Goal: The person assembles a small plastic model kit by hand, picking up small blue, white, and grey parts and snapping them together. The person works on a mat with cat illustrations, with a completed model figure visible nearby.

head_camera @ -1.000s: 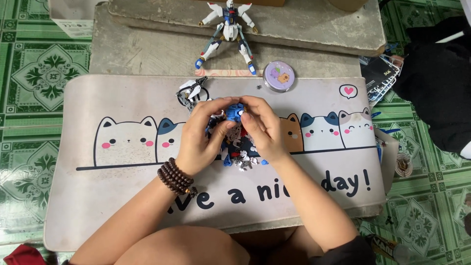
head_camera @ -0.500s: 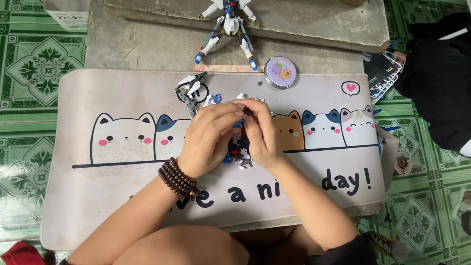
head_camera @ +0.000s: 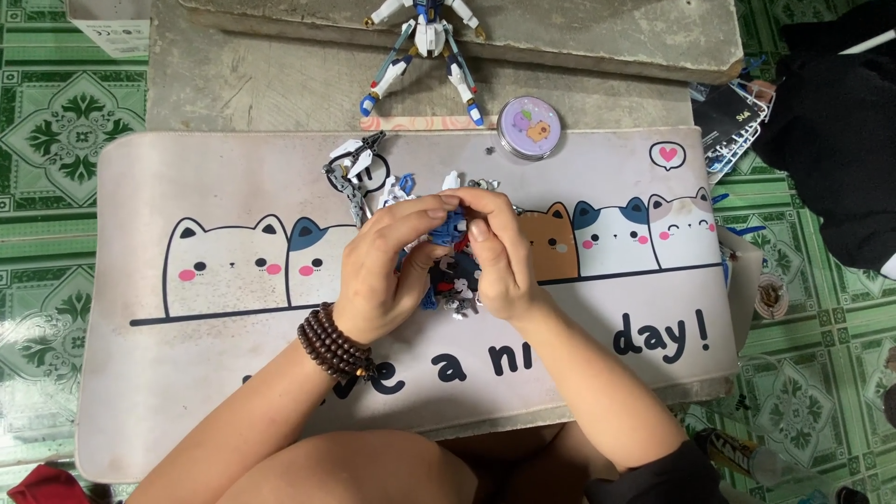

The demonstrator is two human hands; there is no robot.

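Head view: both hands have closed in tighter at frame centre since a second ago. The left hand and right hand each keep a closed grip on the small blue model figure, lifted just above the cat-print mat.

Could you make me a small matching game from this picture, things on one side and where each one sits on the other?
Things:
1. white and blue standing robot model
2. round lilac tin
3. dark wooden bead bracelet
4. small blue and black model figure

Places:
A. on the left wrist
B. between both hands
C. on the grey slab, top centre
D. at the cat mat's top edge

Pairs: 1-C, 2-D, 3-A, 4-B
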